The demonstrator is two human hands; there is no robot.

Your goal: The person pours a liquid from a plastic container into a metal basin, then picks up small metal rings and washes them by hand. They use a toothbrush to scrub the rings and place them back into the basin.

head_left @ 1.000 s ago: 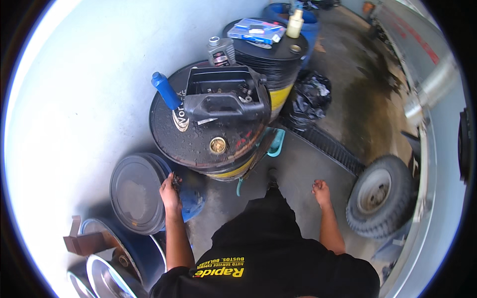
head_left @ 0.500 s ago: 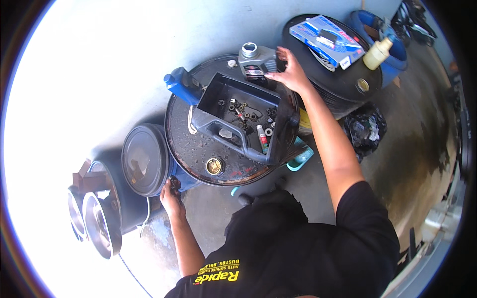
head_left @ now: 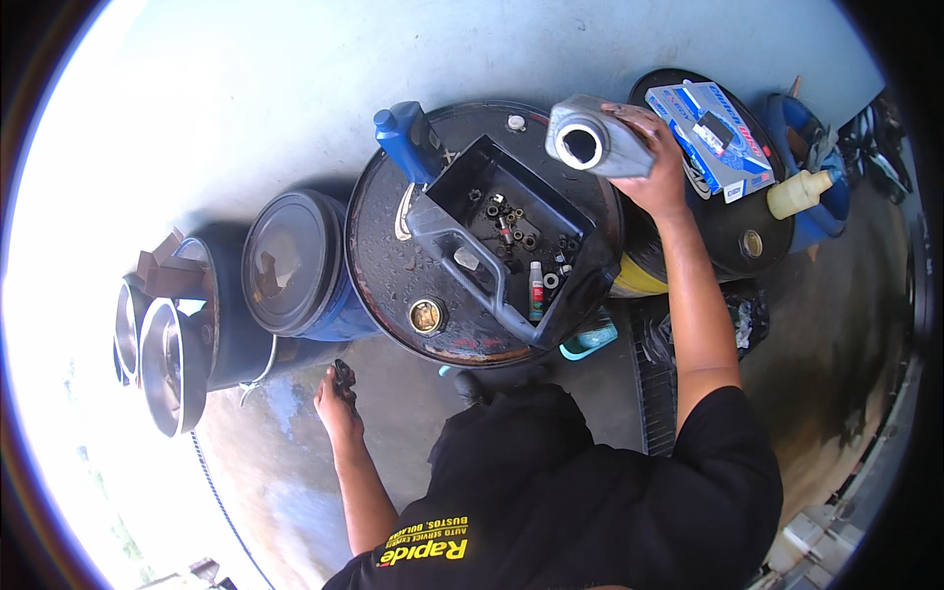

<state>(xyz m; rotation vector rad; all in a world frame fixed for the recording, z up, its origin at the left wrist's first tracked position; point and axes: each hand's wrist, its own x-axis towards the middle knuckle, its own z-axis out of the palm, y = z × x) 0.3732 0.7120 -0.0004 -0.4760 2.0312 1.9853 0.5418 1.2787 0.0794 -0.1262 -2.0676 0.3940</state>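
Note:
My right hand (head_left: 657,167) is wrapped round a grey plastic bottle (head_left: 618,130), raised and tilted so its uncapped round mouth shows. Below and left of it, a black cut-open jug (head_left: 470,273) rests on a dark drum (head_left: 383,270). Inside lie several small metal parts (head_left: 509,221) and a small red-and-white tube (head_left: 536,290). At the drum's left-front side, my left hand (head_left: 336,408) hangs low, fingers closed on a small dark part (head_left: 343,378) whose kind I cannot make out.
A blue bottle (head_left: 405,147) stands at the drum's back left. Lidded barrels (head_left: 285,261) line the left side. To the right, another drum (head_left: 777,231) carries a blue-and-white box (head_left: 713,138) and a pale squeeze bottle (head_left: 798,195). A black bag (head_left: 742,320) sits on the floor.
My right hand has taken hold of the grey bottle, lifted it off the drum and tipped its mouth toward me. My left hand still holds the dark part. The view has shifted.

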